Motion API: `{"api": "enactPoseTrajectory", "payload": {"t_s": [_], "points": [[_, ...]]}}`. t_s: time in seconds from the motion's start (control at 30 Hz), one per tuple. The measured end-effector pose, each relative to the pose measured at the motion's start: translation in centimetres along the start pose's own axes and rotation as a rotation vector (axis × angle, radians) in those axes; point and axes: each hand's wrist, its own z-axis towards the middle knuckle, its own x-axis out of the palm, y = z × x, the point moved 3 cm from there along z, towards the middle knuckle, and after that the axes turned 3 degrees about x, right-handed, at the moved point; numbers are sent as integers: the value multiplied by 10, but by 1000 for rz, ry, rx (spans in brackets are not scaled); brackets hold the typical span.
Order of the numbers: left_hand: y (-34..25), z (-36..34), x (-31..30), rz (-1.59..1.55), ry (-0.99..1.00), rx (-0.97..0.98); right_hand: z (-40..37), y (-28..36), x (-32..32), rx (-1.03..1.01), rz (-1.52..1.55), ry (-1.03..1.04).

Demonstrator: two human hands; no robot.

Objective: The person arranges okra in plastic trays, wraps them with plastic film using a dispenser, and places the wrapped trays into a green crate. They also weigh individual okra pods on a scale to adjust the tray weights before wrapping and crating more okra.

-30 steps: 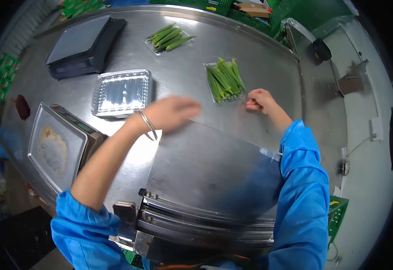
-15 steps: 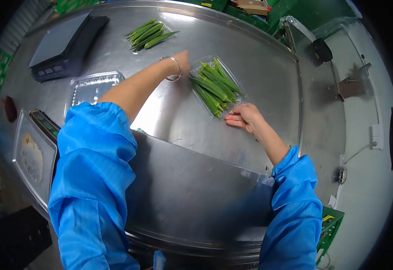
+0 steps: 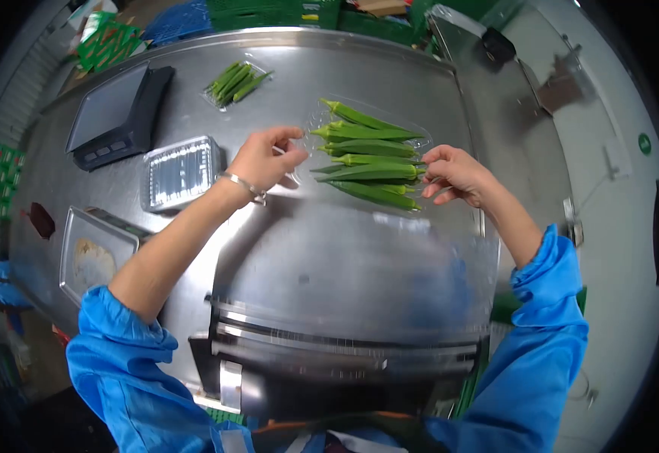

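A clear plastic tray of green okra [image 3: 371, 155] lies on the steel table between my two hands, its pods running roughly left to right. My left hand [image 3: 267, 157], with a bracelet at the wrist, hovers just left of the tray, thumb and fingers curved and apart, holding nothing I can see. At the tray's right end is my right hand [image 3: 454, 175], fingers bent near the pod tips; whether they grip the clear edge is hard to tell. A smaller okra pack [image 3: 233, 83] sits farther back.
Stacked empty clear trays [image 3: 181, 174] stand left of my left hand. Beyond them is a black scale [image 3: 118, 113]. A stained metal tray [image 3: 94, 260] and a dark red object [image 3: 41, 220] lie at far left. A steel film-wrapping surface [image 3: 344, 272] is nearest me.
The okra tray has turned so its pods lie more sideways. My left hand has drawn back from its far corner to its left side. The whole view has shifted.
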Motion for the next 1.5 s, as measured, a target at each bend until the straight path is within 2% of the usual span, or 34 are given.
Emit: {"api": "enactPoseTrajectory", "payload": {"t_s": [0.1, 0.2, 0.3, 0.4, 0.43, 0.47, 0.53, 0.6, 0.63, 0.67, 0.73, 0.83, 0.87, 0.9, 0.97, 1.0, 1.03, 1.07, 1.1, 1.13, 1.2, 1.23, 1.27, 1.33, 1.4, 1.43, 1.5], "points": [[5, -70, 39, -71, 64, -50, -66, -55, 4, 97, 14, 63], [28, -122, 79, -20, 116, -53, -109, -117, 19, 124, 10, 16], [23, -154, 94, 312, 160, -1, -142, -146, 21, 76, 16, -65], [11, -196, 92, 646, 89, 286, -177, -174, 14, -93, -52, -169], [-2, -225, 87, 756, -107, 412, -196, -189, 7, -316, -355, -424], [-9, -252, 82, 902, -250, 426, -217, -206, 8, -549, -658, -680], [-1, -286, 81, 1210, -375, 303, -237, -244, 13, -285, -763, -714], [22, -295, 90, 1296, -297, 182, -243, -253, 43, -358, -880, -749], [22, -291, 96, 1272, -344, 201, -240, -251, 58, -382, -830, -770], [19, -285, 101, 1220, -356, 249, -237, -247, 68, -435, -906, -789], [29, -268, 102, 1049, -243, 358, -223, -247, 73, -497, -678, -690], [19, -279, 84, 364, -112, -85, -239, -250, 62, -123, 86, -281], [15, -292, 74, 163, -79, -197, -245, -263, 58, -17, 522, -101], [14, -308, 69, -143, -54, -481, -255, -277, 55, 99, 952, 87], [30, -339, 71, -1101, 160, -574, -287, -279, 63, 274, 1553, 526], [17, -344, 79, -1222, 192, -571, -293, -265, 53, 49, 1615, 895], [-11, -330, 81, -1137, 336, -206, -305, -255, 39, -191, 1641, 1259], [-43, -314, 80, -1028, 471, 151, -305, -242, 24, -327, 1611, 1145], [-65, -289, 71, -1005, 380, 292, -295, -216, 3, -465, 1562, 1031], [-79, -257, 65, -1365, 237, 287, -277, -181, -21, -610, 1494, 924], [-105, -169, 63, -913, -62, 424, -228, -115, -47, -683, 1354, 850], [-92, -128, 66, -601, -91, 510, -192, -99, -44, -912, 1030, 423], [-65, -93, 76, -289, -123, 593, -156, -84, -40, -976, 678, -54], [-25, -62, 111, 267, -123, 429, -93, -97, -17, -817, -233, -476], [6, -53, 120, 383, 39, 495, -67, -113, 12, -677, -343, -302], [13, -56, 118, 395, 10, 577, -66, -116, 10, -623, -188, -202], [-3, -71, 103, 48, 210, 199, -79, -122, 2, -489, 124, 1]]}}
